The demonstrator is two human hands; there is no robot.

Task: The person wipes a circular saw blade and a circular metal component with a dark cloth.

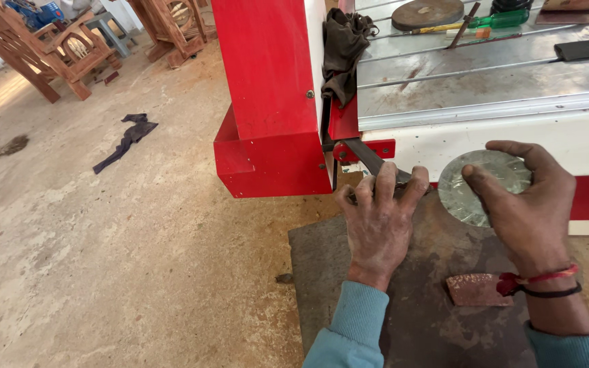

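a: what have the hands got?

b: right hand (530, 204) is clamped by thumb and fingers on the rim of a round glassy disc (483, 185), held up just off the machine (444, 88). left hand (378, 221) is closed over a dark metal bar (369, 158), pressing it on the dark slab (431, 300).

a: how does the disc handle?

b: stiff, probably brittle and slick, though its surface is hard to read. best held by the edge. a cloth (342, 51) hangs beyond the left hand.
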